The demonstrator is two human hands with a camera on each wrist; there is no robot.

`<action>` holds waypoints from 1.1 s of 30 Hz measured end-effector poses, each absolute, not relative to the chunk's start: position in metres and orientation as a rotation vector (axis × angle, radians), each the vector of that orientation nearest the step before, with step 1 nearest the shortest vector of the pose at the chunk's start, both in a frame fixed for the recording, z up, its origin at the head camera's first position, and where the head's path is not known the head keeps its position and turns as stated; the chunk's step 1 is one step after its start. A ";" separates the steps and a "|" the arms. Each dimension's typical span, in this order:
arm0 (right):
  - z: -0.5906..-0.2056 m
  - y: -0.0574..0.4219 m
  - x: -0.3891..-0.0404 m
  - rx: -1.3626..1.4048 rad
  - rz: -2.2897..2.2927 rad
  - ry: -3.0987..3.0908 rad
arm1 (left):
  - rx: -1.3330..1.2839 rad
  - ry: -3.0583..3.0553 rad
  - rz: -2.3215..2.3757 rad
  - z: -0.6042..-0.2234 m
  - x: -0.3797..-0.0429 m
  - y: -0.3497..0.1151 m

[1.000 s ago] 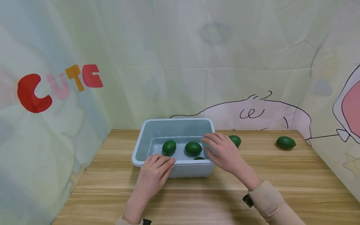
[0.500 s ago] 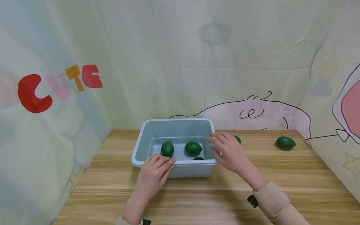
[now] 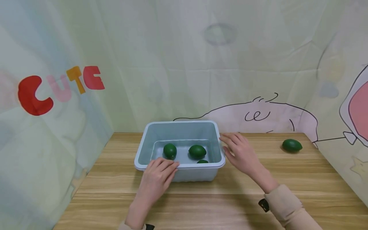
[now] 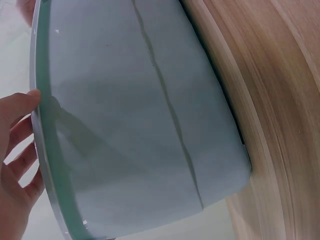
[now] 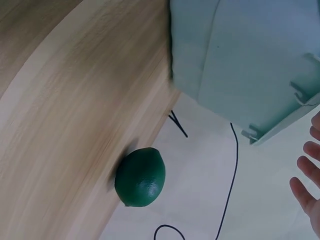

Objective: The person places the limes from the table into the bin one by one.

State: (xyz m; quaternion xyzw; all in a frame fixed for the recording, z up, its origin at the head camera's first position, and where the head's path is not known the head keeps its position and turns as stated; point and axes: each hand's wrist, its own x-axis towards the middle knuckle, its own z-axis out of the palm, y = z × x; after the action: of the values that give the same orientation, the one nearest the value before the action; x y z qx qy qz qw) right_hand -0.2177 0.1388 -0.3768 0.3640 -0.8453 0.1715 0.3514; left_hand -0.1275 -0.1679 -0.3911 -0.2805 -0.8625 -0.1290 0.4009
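Head view: the L hand (image 3: pixel 159 174) pinches the near rim of the blue tub (image 3: pixel 198 174), fingers bent over the edge. R hand (image 3: pixel 240 153) is just beside the tub's R side; fingers spread a bit & slightly bent, holding nothing. In the tub: a L-side lime (image 3: pixel 170 150), a mid lime (image 3: pixel 197 152) approx. centre, & a low lime (image 3: pixel 202 162), mostly hidden behind the near rim. A far-R lime (image 3: pixel 291 145) sits on the wood bench (image 3: pixel 184 204), well apart.

L wrist view: thumb on the outside of the rim, other fingers behind it.

R wrist view: fingers spread w/ nothing btwn them; a stray lime (image 5: pixel 140 177) lies on the bench near its edge, apart from the tub; can't tell if it's the far-R one.
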 end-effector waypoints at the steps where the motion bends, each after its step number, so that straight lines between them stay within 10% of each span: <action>1: -0.378 0.140 -0.219 0.938 0.441 -2.184 | -0.710 -2.179 -0.325 -0.391 -0.128 -0.168; 33: -0.404 0.161 -0.252 0.760 0.374 -2.426 | -0.726 -2.160 -0.319 -0.390 -0.128 -0.167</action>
State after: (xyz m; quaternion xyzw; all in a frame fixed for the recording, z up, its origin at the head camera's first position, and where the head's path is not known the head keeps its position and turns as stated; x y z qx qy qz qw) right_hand -0.2516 0.1606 -0.4045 0.2839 -0.9057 0.1397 0.2820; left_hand -0.1278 -0.1673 -0.3902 -0.2881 -0.8571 -0.1267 0.4078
